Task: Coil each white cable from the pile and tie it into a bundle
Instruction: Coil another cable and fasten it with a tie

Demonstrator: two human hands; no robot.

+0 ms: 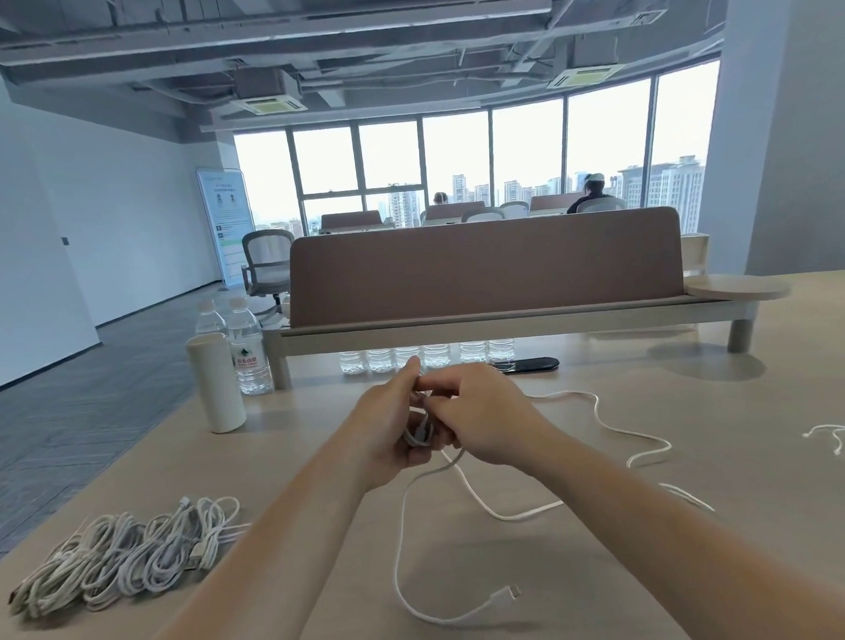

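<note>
Above the middle of the table, my left hand [392, 431] and my right hand [489, 424] meet, both closed on a white cable [402, 531]. A small coil of it shows between the fingers. The rest of the cable hangs down in loose loops to the table; one end with a plug [506, 595] lies near the front, another stretch snakes off to the right [627, 429]. A pile of white cables [124, 550] lies at the front left of the table.
A cream cylinder [216, 382] and water bottles [248, 348] stand at the back left. More bottles [425, 356] and a black object [525, 364] sit under a raised shelf [509, 322]. A short white string [837, 432] lies at the right.
</note>
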